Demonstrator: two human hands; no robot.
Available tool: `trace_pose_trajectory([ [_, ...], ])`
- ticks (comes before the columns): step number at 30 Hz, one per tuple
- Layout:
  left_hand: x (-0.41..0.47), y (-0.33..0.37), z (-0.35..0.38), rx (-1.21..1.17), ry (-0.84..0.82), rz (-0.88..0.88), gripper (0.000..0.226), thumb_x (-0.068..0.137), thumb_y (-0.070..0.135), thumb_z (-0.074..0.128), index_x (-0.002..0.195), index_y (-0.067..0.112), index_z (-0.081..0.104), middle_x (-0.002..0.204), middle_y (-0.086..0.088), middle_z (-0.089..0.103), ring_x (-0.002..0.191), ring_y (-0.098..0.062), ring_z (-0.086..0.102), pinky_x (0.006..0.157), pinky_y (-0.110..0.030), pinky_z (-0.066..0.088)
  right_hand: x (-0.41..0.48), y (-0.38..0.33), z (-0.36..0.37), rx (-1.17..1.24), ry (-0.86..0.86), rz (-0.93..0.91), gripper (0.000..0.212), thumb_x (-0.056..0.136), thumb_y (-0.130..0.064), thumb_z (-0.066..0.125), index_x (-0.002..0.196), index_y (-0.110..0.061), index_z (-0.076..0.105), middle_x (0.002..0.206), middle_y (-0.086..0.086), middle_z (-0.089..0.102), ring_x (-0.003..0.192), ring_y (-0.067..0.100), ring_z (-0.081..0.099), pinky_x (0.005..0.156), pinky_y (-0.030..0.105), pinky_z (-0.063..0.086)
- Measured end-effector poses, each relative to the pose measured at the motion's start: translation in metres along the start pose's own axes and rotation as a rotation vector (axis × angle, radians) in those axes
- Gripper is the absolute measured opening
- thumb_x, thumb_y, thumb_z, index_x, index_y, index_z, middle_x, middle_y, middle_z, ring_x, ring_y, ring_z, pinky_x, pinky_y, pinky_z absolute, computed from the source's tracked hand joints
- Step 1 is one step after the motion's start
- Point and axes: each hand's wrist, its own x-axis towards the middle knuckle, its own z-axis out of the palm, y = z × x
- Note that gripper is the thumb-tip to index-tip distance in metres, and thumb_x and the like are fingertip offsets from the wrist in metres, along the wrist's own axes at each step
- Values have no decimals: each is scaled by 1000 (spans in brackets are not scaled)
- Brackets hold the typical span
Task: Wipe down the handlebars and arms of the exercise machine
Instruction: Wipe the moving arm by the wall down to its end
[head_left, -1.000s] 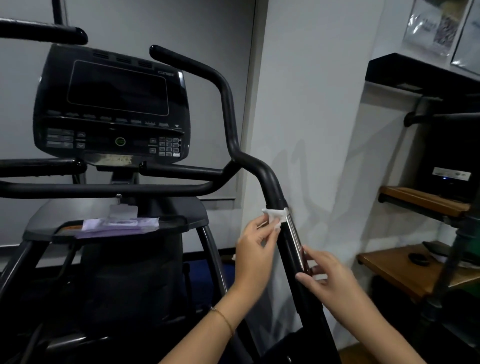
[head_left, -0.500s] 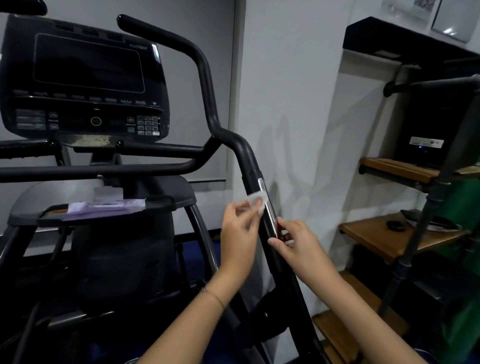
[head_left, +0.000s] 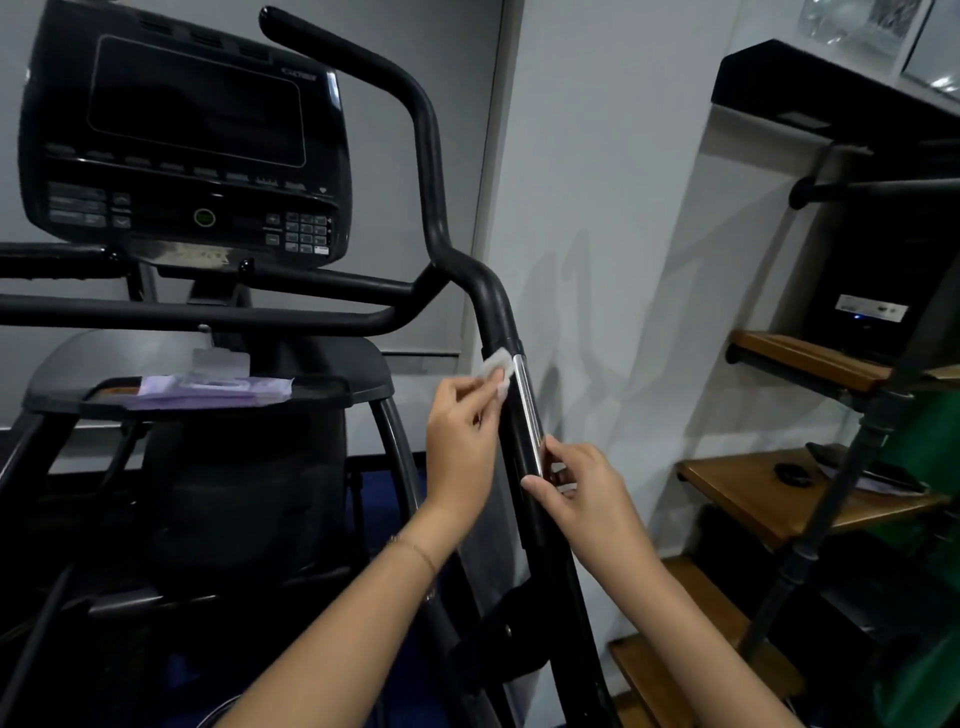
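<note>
The black right arm (head_left: 522, 436) of the exercise machine runs from the lower middle up to a curved handlebar (head_left: 426, 130); a silver sensor strip (head_left: 527, 410) lies along it. My left hand (head_left: 460, 441) pinches a small white wipe (head_left: 496, 369) against the left side of the arm, just below the black collar. My right hand (head_left: 576, 493) grips the arm lower down, thumb on the front and fingers curled behind, with a bit of white showing between the fingers. The console (head_left: 187, 140) sits at the upper left.
A purple wipes pack (head_left: 213, 389) lies on the machine's grey tray (head_left: 358, 384). The horizontal black bars (head_left: 208, 314) cross the left. A white wall is close behind the arm. Wooden shelves (head_left: 779, 493) on dark pipe posts stand at the right.
The view has shifted. My left hand has slid the wipe a little down and back up along the arm near the collar. My right hand has stayed gripping the arm lower down.
</note>
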Motion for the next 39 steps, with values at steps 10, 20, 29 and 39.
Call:
trace_pose_trajectory([
  [10,-47,-5,-12,53,-107,124,34,90,32,58,117,14,66,102,4,50,98,15,48,85,-2,38,-18,1,-12,212,-90,202,42,82,-18,70,122,-17,56,102,-6,60,90,12,60,85,22,49],
  [20,-13,18,-8,-289,0,-487,22,82,16,70,101,9,61,93,2,62,83,-6,59,69,-6,46,-34,4,-3,164,-144,263,10,80,-11,70,89,-8,70,81,13,71,73,26,67,67,29,52],
  [29,-57,22,0,-333,44,-709,24,83,17,70,103,5,65,90,1,65,79,-4,58,63,-4,42,-41,5,-1,117,-132,230,6,85,-24,65,91,-23,66,80,-3,68,70,13,64,66,25,51],
  [39,-35,28,0,-203,21,-626,21,81,26,71,91,12,59,87,2,61,75,-8,58,61,-13,43,-43,10,5,105,-115,236,4,84,-31,63,88,-30,63,75,-7,66,74,12,63,75,39,54],
])
